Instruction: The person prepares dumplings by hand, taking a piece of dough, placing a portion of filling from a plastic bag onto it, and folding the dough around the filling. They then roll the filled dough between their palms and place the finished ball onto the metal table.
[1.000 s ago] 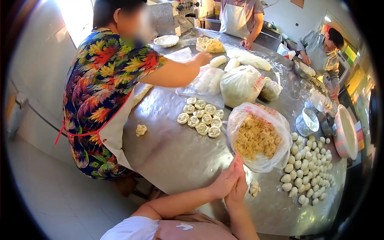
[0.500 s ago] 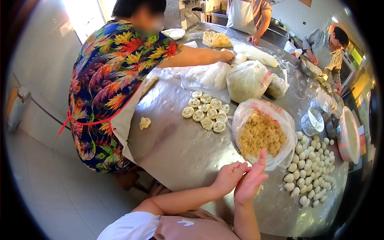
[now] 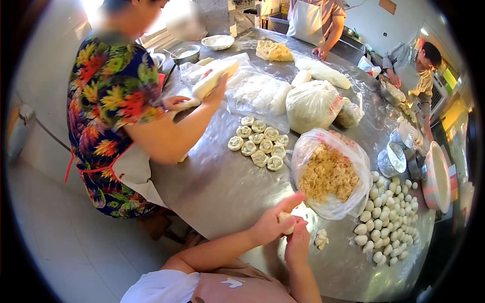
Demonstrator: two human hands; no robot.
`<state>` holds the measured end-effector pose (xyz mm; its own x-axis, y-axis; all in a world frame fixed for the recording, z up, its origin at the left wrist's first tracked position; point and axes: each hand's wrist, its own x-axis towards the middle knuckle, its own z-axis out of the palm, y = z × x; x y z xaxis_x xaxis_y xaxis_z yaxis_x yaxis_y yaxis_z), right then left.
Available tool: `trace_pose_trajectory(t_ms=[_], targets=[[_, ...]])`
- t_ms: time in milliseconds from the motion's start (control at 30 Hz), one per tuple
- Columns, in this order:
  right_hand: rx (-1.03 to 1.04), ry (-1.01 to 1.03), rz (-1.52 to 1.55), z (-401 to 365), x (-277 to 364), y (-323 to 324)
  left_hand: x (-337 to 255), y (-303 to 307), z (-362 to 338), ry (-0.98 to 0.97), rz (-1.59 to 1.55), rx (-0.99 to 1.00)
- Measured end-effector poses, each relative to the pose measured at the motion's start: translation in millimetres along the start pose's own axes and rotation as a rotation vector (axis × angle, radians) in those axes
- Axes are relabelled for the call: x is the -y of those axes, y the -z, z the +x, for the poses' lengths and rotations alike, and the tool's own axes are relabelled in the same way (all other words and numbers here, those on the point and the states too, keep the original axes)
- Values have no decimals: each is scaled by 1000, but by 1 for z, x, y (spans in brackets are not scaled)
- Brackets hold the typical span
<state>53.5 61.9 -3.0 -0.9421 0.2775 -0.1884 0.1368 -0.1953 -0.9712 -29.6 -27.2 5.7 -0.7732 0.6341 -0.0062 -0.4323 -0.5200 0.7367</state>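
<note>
Daylight blows out to white at an opening [image 3: 92, 9] on the far left, and hard glare glints off the metal bench [image 3: 202, 197] near its middle, while the floor [image 3: 65, 237] at near left lies in grey shade. Wide-angle distortion bows the bench's rim, the corners fall to black, and a smooth blur smears the head of a person [image 3: 101, 106] on the left.

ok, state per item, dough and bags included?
Dough piece: held between left hand and right hand
Long dough roll: held by co-worker
Filling bag: open, crumbly filling exposed
Large bag: bulging; closure unclear
Smaller bag: filled
Clear plastic: wrinkled
Round buns: grouped, uncovered
Dough balls: loose, uncovered
Small dough lump: on table, unheld
Yellowish dough: uncovered
</note>
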Motion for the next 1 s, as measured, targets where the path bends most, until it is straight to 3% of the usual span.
trace_pose_trajectory(t_ms=[67, 200, 233, 267, 300, 400, 467, 533, 600, 667, 767, 833, 900, 933, 967, 1000], targets=[[-68, 31, 126, -2, -5, -13, -2, 10, -7, 113, 208, 186], [-183, 175, -39, -2, -4, -30, -6, 11, -8, 91, 299, 8], [-221, 191, -128, -3, 0, -32, -3, 13, -7, -12, 340, 84], [-262, 209, -219, -3, 3, -32, -5, 12, -8, 20, 245, 67], [-152, 120, -57, -8, 3, -20, -16, 4, -13, 56, 149, 50], [-96, -22, 94, -7, 5, -12, -23, -16, -14, 33, 173, -64], [-24, -57, -119, -10, 0, -13, -25, -3, -17, 359, 451, 55], [-127, 198, -470, -12, -12, -12, 3, 16, -19, 90, 438, 90], [-187, 356, -454, -10, 7, -25, 4, 17, -17, 85, 370, -39], [-196, 236, -354, -11, 11, -19, 0, -3, -15, -49, 241, -18], [-5, -94, -10, -9, 8, 4, 1, -25, -13, -187, 153, -78], [24, -25, -138, -15, 9, 6, -6, -5, -23, 31, 386, 71], [64, 30, -271, -17, 8, 2, 1, 5, -15, -62, 401, 146], [-38, 203, -279, -15, 8, -3, 2, 3, -12, -110, 407, 168], [-127, 370, -284, -13, 6, -11, 2, -4, -17, -76, 407, 1], [-204, 533, -282, -12, 5, -18, 2, -6, -14, -108, 448, 38]])
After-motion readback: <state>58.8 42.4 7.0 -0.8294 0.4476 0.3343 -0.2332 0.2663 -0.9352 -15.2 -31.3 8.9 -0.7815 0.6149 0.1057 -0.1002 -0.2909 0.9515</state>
